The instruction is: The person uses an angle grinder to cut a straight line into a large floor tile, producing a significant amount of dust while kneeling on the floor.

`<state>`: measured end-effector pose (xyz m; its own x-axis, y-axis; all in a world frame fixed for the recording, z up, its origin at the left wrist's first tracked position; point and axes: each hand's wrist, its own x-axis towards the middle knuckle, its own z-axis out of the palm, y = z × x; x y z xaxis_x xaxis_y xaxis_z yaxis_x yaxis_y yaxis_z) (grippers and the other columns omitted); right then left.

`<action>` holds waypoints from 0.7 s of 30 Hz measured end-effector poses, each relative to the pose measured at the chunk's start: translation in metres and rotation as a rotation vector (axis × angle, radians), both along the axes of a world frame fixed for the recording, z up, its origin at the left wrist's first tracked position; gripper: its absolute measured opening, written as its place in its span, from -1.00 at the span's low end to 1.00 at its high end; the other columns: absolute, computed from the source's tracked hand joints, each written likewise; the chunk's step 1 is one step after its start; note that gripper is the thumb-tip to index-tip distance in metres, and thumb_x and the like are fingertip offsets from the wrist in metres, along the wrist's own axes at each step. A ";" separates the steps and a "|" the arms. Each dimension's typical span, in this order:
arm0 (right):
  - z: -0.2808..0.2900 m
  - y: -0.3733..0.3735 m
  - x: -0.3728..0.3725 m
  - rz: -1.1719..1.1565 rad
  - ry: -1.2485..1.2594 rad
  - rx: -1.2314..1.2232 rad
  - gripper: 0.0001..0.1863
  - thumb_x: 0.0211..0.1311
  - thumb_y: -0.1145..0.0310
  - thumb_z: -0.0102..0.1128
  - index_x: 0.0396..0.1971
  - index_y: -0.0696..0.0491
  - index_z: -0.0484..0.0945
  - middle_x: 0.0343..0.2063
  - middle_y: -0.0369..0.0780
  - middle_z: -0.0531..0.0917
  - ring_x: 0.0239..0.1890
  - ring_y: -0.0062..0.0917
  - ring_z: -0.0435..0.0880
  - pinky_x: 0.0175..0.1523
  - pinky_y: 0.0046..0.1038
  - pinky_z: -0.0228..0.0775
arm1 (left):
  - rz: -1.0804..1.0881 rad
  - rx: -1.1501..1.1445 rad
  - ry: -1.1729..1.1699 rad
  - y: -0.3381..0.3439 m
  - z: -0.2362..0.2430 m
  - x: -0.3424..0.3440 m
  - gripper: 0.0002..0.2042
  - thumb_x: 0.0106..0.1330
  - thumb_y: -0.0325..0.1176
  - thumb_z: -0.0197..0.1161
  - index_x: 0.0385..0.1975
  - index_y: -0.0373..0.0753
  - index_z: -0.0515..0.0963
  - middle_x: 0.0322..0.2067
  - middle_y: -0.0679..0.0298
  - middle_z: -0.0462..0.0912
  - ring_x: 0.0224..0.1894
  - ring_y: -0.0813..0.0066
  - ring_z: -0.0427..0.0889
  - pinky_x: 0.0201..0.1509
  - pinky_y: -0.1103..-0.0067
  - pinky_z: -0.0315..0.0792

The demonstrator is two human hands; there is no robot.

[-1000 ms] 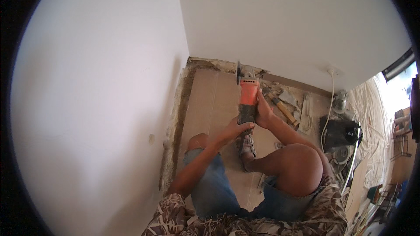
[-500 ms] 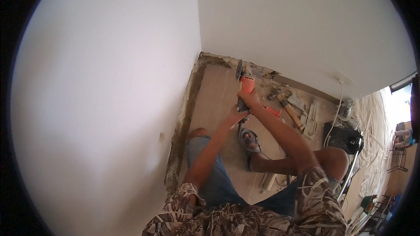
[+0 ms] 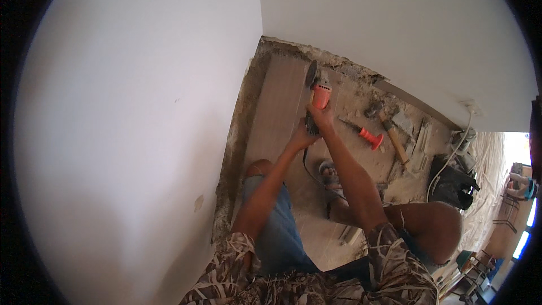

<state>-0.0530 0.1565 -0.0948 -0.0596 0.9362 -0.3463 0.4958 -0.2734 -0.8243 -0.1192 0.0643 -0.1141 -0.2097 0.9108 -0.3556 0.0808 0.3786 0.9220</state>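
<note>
An angle grinder with an orange-red body is held out in front of me over the floor. My right hand wraps round its body near the head, and my left hand grips the dark rear end. The dark cutting disc stands on edge at the left of the head, close to the broken strip along the far wall but seemingly apart from it. A dark cord hangs from the back of the tool toward my sandalled foot.
Right of the grinder lie a chisel with a red grip and a hammer with a wooden handle, among rubble. Farther right are a black bag and a white cable. A rough broken edge follows the left wall.
My view has shifted, and the grinder now sits farther from the far wall's broken edge. The chisel, earlier partly hidden by my right arm, shows fully.
</note>
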 end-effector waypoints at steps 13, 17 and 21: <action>0.017 0.006 -0.002 -0.005 -0.008 -0.152 -0.09 -0.09 0.12 0.42 0.27 0.15 0.21 0.12 -0.04 0.48 0.15 -0.21 0.51 0.18 -0.25 0.35 | 0.152 0.189 0.180 0.003 -0.011 0.012 -0.15 -0.06 -0.17 0.51 0.21 -0.37 0.20 0.08 -0.10 0.47 0.17 -0.05 0.45 0.19 0.29 0.35; 0.038 0.002 -0.013 0.005 0.008 -0.140 -0.13 -0.07 0.13 0.42 0.24 0.14 0.24 0.11 -0.04 0.50 0.12 -0.25 0.53 0.16 -0.27 0.37 | 0.128 0.187 0.178 0.006 -0.023 0.004 -0.16 -0.08 -0.17 0.52 0.18 -0.40 0.22 0.05 -0.12 0.49 0.13 -0.06 0.48 0.15 0.28 0.38; 0.034 0.003 -0.016 0.004 0.066 -0.154 -0.14 -0.07 0.13 0.42 0.23 0.16 0.25 0.10 -0.04 0.50 0.11 -0.25 0.54 0.16 -0.28 0.37 | 0.119 0.139 0.148 0.005 -0.017 0.001 -0.15 -0.10 -0.16 0.54 0.17 -0.40 0.22 0.05 -0.12 0.49 0.13 -0.04 0.49 0.14 0.28 0.39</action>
